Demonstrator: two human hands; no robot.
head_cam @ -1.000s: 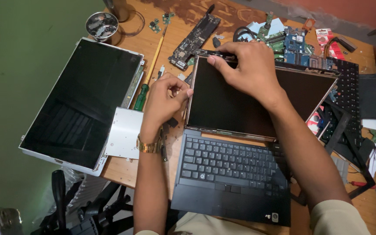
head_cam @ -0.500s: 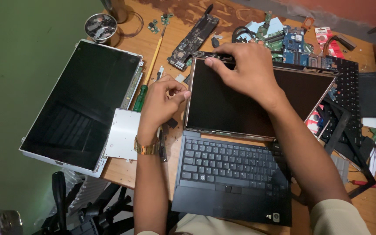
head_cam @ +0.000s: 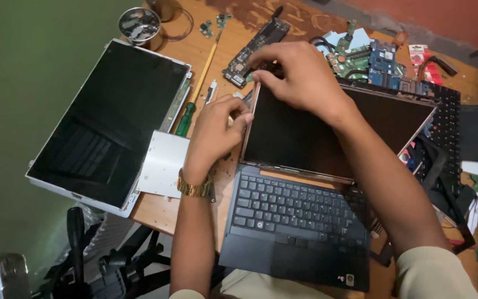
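The wooden table [head_cam: 206, 52] is crowded. At nine o'clock lies a loose panel [head_cam: 109, 119], flat, glossy and black in a pale frame. The laptop [head_cam: 300, 232] sits at six, its keyboard matte dark, its bare screen [head_cam: 333, 135] leaning back without a bezel. Circuit boards [head_cam: 369, 58], green and blue, crowd one o'clock behind my wrist, and a spare black keyboard [head_cam: 449, 130] lies at three. A silver drive [head_cam: 164, 163] (thin, square, brushed metal) lies beside my left forearm. A green-handled screwdriver [head_cam: 195, 99] lies between panel and screen. A round tin [head_cam: 139, 23] stands at eleven. My right hand [head_cam: 302, 75] pinches the screen's top left corner; my left hand [head_cam: 217, 130] grips its left edge just below.
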